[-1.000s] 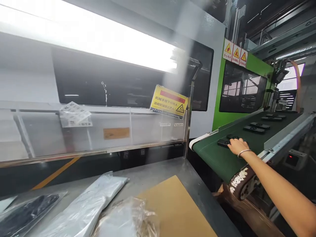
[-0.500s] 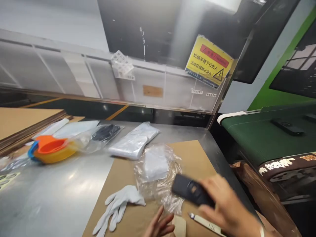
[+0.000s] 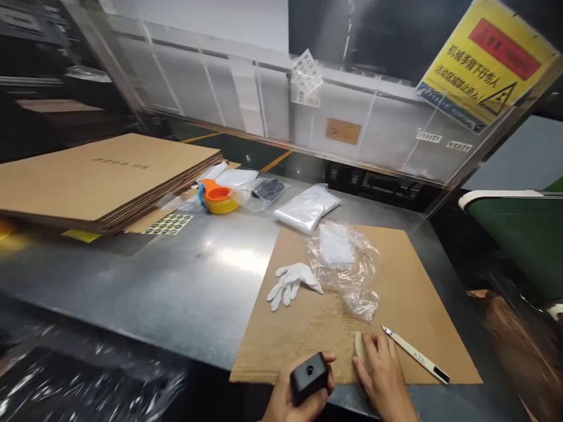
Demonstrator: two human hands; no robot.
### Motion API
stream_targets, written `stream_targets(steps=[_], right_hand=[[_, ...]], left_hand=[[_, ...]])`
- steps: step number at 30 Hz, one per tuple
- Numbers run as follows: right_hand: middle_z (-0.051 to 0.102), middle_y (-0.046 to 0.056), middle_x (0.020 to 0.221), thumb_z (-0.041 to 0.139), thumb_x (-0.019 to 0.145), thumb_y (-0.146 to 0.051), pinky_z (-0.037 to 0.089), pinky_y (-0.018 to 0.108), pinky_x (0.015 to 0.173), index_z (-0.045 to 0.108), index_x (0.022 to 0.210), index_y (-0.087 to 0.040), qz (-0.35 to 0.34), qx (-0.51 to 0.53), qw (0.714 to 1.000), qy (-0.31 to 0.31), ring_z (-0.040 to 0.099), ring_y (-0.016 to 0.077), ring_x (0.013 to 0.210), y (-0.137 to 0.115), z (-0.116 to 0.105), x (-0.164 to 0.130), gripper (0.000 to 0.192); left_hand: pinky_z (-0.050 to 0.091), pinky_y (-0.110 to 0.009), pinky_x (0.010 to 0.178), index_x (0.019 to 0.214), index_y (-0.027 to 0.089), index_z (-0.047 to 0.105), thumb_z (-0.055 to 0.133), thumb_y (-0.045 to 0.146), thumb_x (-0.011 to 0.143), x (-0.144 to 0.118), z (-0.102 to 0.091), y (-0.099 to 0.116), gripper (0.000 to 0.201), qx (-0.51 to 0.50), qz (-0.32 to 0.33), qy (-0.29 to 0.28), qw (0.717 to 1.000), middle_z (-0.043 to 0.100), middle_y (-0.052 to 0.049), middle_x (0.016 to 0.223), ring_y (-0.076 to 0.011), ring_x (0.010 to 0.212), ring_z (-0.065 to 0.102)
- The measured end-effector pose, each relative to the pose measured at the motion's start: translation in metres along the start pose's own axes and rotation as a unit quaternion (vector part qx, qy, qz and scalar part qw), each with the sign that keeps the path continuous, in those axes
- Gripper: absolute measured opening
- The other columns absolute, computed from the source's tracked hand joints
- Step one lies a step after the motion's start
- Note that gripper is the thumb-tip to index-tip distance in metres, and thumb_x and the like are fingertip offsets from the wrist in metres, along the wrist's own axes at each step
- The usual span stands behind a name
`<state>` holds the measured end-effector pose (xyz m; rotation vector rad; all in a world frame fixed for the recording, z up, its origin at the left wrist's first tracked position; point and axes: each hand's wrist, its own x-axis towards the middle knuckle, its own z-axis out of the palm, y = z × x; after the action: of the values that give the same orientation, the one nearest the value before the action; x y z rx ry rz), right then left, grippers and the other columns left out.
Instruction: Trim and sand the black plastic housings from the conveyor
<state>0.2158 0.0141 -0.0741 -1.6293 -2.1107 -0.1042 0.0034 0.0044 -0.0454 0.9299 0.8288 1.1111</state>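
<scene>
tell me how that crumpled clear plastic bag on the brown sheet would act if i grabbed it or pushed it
The clear plastic bag looks thin and wrinkled, so it would probably sag and fold limply when lifted. It seems very light, though a white pad inside may add slight weight. Pushed across the brown cardboard sheet, it would likely bunch up rather than slide whole, and its glossy film might be slippery.

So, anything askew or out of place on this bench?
Nothing damaged or spilled. Only oddity: a single white glove lies loose on the cardboard sheet, beside a crumpled clear bag, no partner visible.
</scene>
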Motion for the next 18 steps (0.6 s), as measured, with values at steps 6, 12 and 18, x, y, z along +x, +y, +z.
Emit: stream_targets(steps=[6,12,18], right_hand=[[0.054,0.008,0.102,0.05,0.086,-0.029,0.051,0.028,0.077,0.046,0.127,-0.023,-0.088,0.259,0.96,-0.055,0.056,0.0193,0.092,-0.051,-0.056,0.0,0.042],[0.05,0.008,0.091,0.05,0.085,-0.028,0.048,0.033,0.069,0.043,0.132,-0.024,-0.161,0.276,0.947,-0.045,0.05,0.0188,0.081,-0.081,-0.069,0.002,0.047],[0.049,0.008,0.091,0.049,0.075,-0.009,0.047,0.034,0.067,0.04,0.134,-0.022,-0.131,0.264,0.955,-0.028,0.05,0.0187,0.081,-0.078,-0.068,-0.009,0.061]], left_hand=[[0.042,-0.028,0.06,0.084,0.017,0.07,0.062,0.028,0.07,-0.006,-0.002,0.003,0.019,0.174,0.057,-0.09,0.979,0.065,-0.005,0.066,-0.018,0.061,0.056],[0.04,-0.028,0.058,0.079,0.018,0.069,0.059,0.017,0.069,-0.018,0.0,0.018,0.014,0.267,0.075,-0.14,0.95,0.066,-0.006,0.066,-0.0193,0.059,0.057],[0.042,-0.031,0.067,0.092,0.02,0.068,0.059,0.01,0.064,-0.028,-0.011,0.03,0.031,0.254,0.067,-0.141,0.954,0.067,-0.007,0.078,-0.0239,0.072,0.061]])
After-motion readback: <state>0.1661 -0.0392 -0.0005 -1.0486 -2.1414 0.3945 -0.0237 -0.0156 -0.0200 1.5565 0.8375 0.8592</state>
